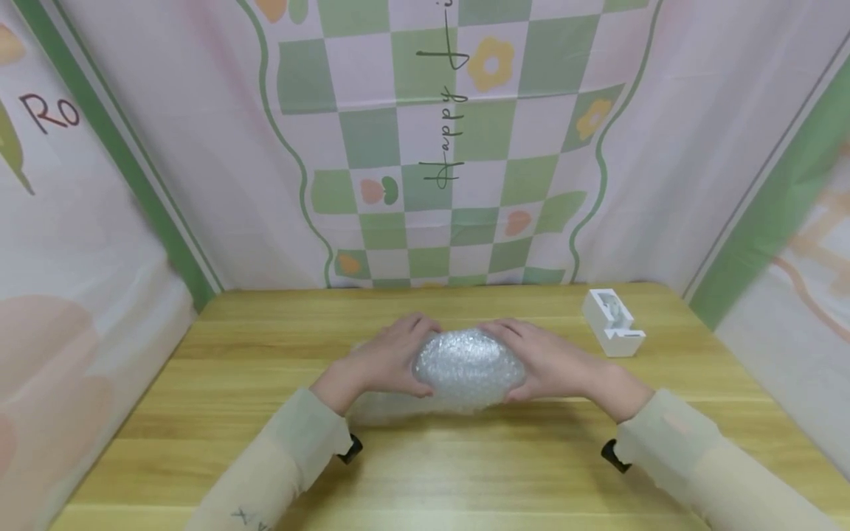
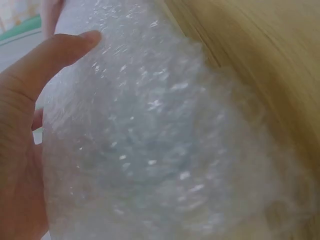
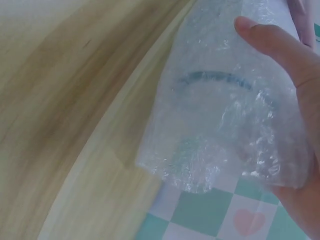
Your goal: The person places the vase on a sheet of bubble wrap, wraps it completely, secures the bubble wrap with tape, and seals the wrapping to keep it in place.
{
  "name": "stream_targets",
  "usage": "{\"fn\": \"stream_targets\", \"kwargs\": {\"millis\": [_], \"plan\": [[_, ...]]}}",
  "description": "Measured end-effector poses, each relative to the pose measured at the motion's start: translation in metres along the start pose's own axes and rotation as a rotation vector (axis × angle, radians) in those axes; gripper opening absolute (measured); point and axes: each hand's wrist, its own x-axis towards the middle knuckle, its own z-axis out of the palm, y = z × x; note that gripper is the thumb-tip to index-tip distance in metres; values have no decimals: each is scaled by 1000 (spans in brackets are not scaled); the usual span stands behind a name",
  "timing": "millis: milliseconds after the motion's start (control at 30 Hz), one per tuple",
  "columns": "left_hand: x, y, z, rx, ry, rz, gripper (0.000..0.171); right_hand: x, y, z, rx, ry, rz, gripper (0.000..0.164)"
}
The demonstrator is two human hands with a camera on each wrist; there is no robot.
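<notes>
A bundle of clear bubble wrap (image 1: 470, 365) is held between both hands, over the middle of the wooden table. My left hand (image 1: 392, 359) grips its left end, the thumb on the near side and the fingers over the far side. On the other end my right hand (image 1: 547, 361) has the same kind of grip. In the right wrist view a dark curved rim shows through the layers of the bubble wrap (image 3: 210, 115); the rest of what is inside is hidden. A loose wrap end trails left below the left hand.
A small white box (image 1: 614, 324) with a cut-out front and something pale inside stands at the table's back right. Behind the wooden table (image 1: 265, 317) hangs a green-and-white checkered curtain (image 1: 425, 147), with more printed cloth on both sides.
</notes>
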Motion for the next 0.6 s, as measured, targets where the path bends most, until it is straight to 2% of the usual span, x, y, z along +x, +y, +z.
{"fn": "stream_targets", "kwargs": {"millis": [133,333,600], "plan": [[-2,1,-1,15,3,-16,93,1,1,-2,15,-20,29,108],[-2,1,0,22,-27,-60,107,5,5,-4,50,-23,25,106],[3,0,1,37,-54,-80,98,10,9,-6,65,-42,24,106]]}}
